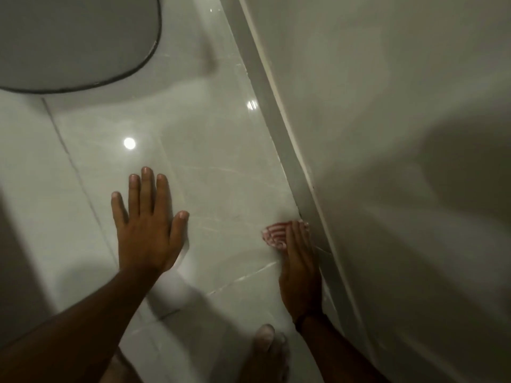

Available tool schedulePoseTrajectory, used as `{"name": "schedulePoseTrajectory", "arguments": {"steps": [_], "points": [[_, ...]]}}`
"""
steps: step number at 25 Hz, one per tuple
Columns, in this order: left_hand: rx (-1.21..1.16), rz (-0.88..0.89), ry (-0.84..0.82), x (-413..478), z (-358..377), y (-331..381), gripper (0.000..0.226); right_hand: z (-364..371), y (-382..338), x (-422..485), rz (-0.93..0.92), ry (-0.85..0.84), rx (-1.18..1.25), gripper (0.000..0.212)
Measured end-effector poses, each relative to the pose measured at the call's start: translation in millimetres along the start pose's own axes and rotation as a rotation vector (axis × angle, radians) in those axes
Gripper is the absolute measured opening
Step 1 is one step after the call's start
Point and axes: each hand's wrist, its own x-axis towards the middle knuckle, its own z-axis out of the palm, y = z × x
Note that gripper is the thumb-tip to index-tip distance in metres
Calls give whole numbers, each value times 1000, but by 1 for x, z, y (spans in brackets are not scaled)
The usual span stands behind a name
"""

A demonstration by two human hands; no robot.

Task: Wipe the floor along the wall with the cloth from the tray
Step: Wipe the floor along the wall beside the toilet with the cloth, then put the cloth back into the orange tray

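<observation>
A small red-and-white striped cloth [274, 235] lies on the glossy pale tile floor [210, 172], right against the grey skirting board [279, 128] at the foot of the wall [387, 134]. My right hand [300, 268] presses down on the cloth with its fingers stretched along the skirting; most of the cloth is under the fingers. My left hand [148, 222] rests flat on the floor to the left, fingers spread, holding nothing. The tray is out of view.
A grey rounded mat [72, 40] with a dark edge lies at the top left. My bare foot [266, 352] is on the tiles at the bottom, just behind my right wrist. Ceiling lights reflect on the floor.
</observation>
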Motion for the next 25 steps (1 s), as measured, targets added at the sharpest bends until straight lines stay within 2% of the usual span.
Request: {"name": "schedulePoseTrajectory", "arguments": {"steps": [2, 6, 9, 11, 12, 14, 17, 22, 25], "points": [[-40, -21, -83, -9, -17, 0, 78, -14, 5, -30, 68, -95, 19, 47], [-75, -59, -214, -59, -79, 15, 88, -74, -4, -57, 393, -233, 258, 43], [-64, -47, -203, -99, -155, 32, 86, -149, -43, -61, 431, -273, 349, 40], [-52, -57, -173, -109, -210, 42, 82, -198, -89, -46, 378, -268, 357, 40], [-51, -71, -156, -105, -239, 48, 80, -222, -116, -31, 329, -248, 382, 35], [-50, -100, -125, -83, -292, 58, 79, -263, -177, 8, 193, -176, 377, 38], [-63, -109, -38, -24, -357, 56, 77, -301, -279, 91, 94, -245, 437, 44], [-94, -114, 102, 101, -402, 20, 79, -289, -441, 251, -161, -179, 533, 46], [-75, -137, 80, 160, -405, -8, 82, -262, -511, 336, -224, -142, 395, 50]]}}
